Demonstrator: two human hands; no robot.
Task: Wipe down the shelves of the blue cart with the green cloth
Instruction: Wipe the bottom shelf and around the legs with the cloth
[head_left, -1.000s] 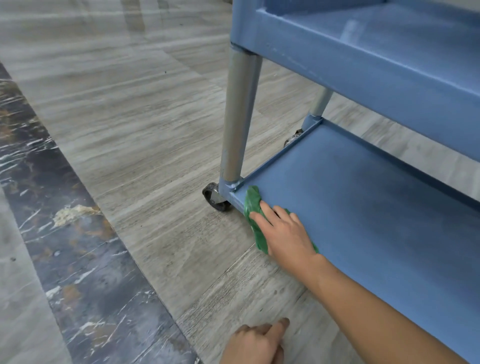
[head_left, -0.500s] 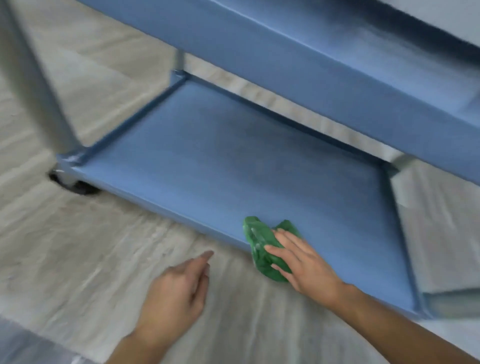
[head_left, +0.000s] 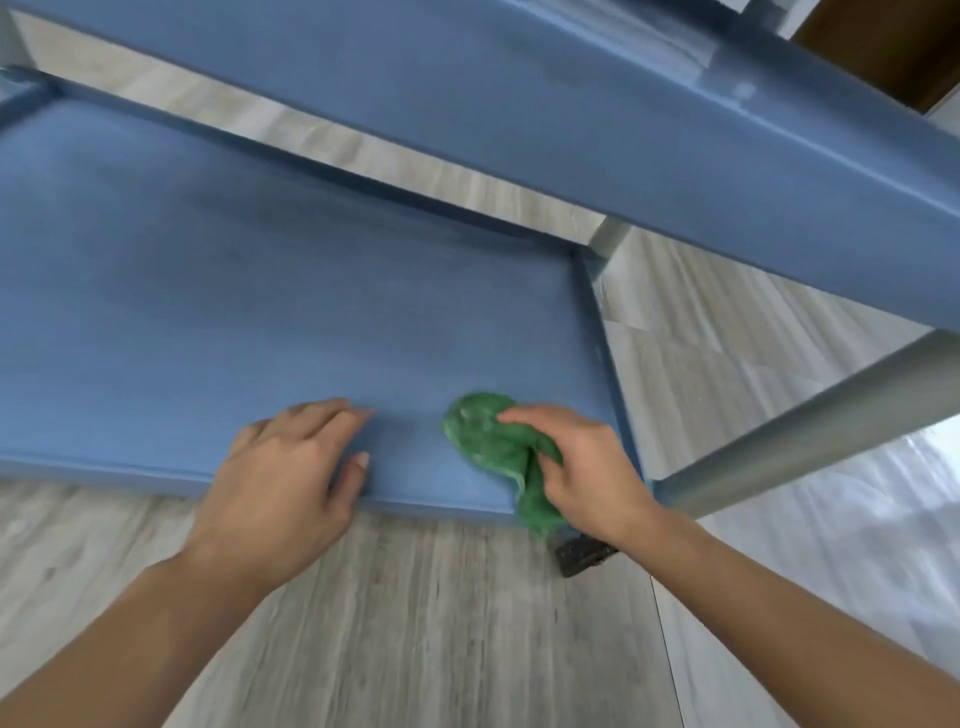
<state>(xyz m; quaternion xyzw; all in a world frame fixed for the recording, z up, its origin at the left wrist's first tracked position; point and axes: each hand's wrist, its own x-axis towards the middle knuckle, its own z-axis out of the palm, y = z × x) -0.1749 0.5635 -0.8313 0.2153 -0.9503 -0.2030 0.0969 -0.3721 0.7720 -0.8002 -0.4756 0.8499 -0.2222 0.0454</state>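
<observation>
In the lower right of the frame, the right hand (head_left: 587, 467) has its grip closed on the bunched green cloth (head_left: 493, 447), which lies on the bottom shelf (head_left: 260, 312) of the blue cart (head_left: 597, 119) near its front right corner, one end hanging over the front edge. The left hand (head_left: 283, 478) rests open and flat on that front edge, just left of the cloth, holding nothing, above the grey wood-look floor (head_left: 441, 623)

The right hand (head_left: 587, 467) is pressing the bunched green cloth (head_left: 491, 441) onto the lower shelf (head_left: 260, 312) of the blue cart (head_left: 623, 130), near its right front corner. The left hand (head_left: 283, 478) is resting flat on the shelf's front edge, fingers spread, just beside the cloth. A dark caster (head_left: 579, 556) is showing below the right wrist.
</observation>
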